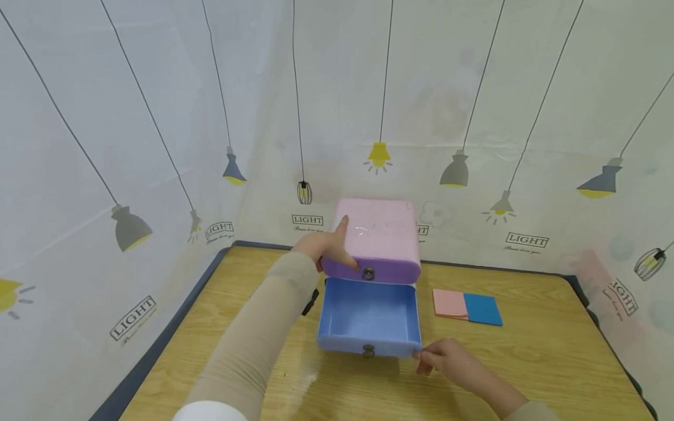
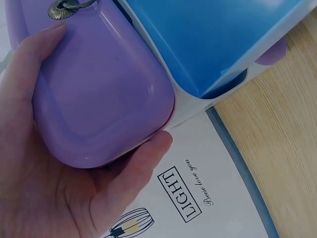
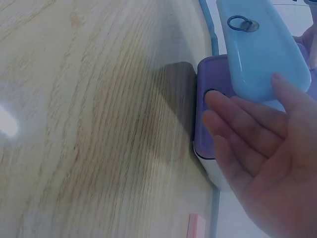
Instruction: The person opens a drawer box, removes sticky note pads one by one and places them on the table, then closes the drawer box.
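A small drawer cabinet has a pink top (image 1: 376, 228) and stands at the back of the table. Its purple upper drawer (image 1: 392, 271) is closed; a blue drawer (image 1: 368, 316) below is pulled far out and looks bare inside. My left hand (image 1: 333, 248) grips the left end of the purple drawer front, fingers round its edge near the metal ring pull (image 2: 64, 8). At the blue drawer's front right corner, my right hand (image 1: 447, 359) pinches the edge; the thumb lies on the blue front (image 3: 265, 54). A lower purple drawer front (image 3: 213, 114) shows underneath in the right wrist view.
Pink and blue paper pads (image 1: 468, 306) lie on the wooden table (image 1: 537, 351) right of the cabinet. A black object (image 1: 310, 302), partly hidden by the left arm, is at its left. A printed cloth (image 1: 253, 117) hangs behind.
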